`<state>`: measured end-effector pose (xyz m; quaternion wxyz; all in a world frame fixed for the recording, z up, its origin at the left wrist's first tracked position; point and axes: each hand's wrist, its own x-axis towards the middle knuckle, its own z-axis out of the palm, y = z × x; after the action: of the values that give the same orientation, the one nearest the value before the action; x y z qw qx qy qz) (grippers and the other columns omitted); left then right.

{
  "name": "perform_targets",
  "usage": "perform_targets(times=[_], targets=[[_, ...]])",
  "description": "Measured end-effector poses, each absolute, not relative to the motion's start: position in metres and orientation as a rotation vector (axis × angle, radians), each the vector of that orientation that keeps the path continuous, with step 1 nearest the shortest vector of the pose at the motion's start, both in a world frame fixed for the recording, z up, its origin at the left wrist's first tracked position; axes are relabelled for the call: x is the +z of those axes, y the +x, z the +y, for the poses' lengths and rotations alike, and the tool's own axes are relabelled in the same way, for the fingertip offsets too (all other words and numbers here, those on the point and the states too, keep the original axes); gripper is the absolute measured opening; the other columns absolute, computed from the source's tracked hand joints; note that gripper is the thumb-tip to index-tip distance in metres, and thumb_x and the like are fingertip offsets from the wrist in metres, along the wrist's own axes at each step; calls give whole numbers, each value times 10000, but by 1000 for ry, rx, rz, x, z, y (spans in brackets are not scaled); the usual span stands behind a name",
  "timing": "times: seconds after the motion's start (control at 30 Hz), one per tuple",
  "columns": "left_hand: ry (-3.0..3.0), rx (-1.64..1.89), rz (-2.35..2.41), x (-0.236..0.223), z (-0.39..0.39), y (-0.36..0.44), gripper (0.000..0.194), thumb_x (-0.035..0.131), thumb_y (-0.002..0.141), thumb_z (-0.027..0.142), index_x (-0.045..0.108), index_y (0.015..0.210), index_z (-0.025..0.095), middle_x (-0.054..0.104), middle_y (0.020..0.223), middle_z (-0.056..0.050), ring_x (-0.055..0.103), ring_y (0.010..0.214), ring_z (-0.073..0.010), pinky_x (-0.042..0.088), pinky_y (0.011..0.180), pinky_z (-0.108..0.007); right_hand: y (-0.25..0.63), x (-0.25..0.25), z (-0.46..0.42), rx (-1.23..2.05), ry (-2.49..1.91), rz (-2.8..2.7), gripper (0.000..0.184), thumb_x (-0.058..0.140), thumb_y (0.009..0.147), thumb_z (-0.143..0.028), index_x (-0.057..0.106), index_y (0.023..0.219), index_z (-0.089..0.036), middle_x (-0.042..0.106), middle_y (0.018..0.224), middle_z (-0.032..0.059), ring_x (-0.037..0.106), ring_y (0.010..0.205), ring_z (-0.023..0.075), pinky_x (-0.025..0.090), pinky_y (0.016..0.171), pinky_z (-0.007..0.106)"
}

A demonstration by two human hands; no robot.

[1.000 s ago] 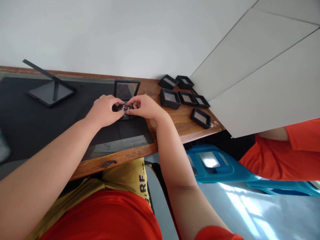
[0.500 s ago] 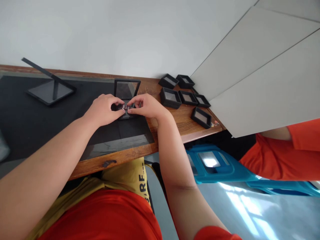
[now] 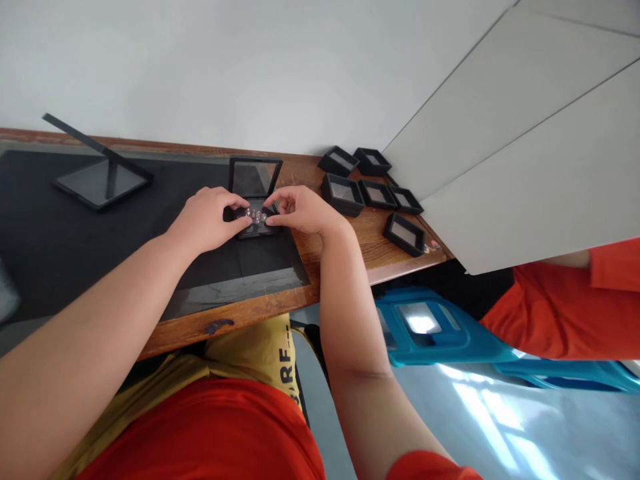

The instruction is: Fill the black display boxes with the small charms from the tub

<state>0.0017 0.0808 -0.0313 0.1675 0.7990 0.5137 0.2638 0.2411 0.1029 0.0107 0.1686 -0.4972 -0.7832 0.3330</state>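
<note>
A small piece of sparkling, beaded jewellery [image 3: 257,216] lies across the lower half of an open black display case [image 3: 253,232]; its exact kind is too small to make out. The case's framed clear lid [image 3: 251,179] stands raised behind it. My left hand [image 3: 207,219] has its thumb and forefinger closed around the left end of the jewellery. At the right end, my right hand [image 3: 306,210] holds its thumb and forefinger apart, the tips close to the beads, with nothing visibly gripped.
A larger black framed case [image 3: 100,183] stands open on the dark mat [image 3: 65,247] to the left. Several black frame boxes [image 3: 344,194] sit on the wooden table [image 3: 373,248] at right, beside a pale panel. Blue plastic chairs [image 3: 450,333] and another person's orange clothing [image 3: 560,313] are beyond.
My right hand has moved slightly right and its thumb and forefinger have come off the jewellery, showing more of the beads. My left hand has stayed in place.
</note>
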Motion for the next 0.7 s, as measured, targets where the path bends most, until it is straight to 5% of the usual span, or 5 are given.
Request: perform_targets(times=[0.37, 0.7], targets=[[2321, 697, 1511, -29, 77, 4, 430, 641, 935, 466, 817, 1240, 220, 758, 1161, -132, 626, 1153, -384, 477, 1080, -566, 236, 11, 102, 844, -1524, -2197, 404, 862, 751, -331, 759, 1087, -133, 568, 701, -48, 484, 639, 115, 334, 652, 290], [2325, 737, 1540, -28, 77, 4, 413, 670, 916, 474, 818, 1218, 234, 758, 1136, -119, 612, 1158, -364, 481, 1075, -534, 234, 12, 101, 906, -1487, -2191, 315, 878, 699, -331, 711, 905, -160, 516, 670, -71, 438, 613, 98, 306, 631, 287]])
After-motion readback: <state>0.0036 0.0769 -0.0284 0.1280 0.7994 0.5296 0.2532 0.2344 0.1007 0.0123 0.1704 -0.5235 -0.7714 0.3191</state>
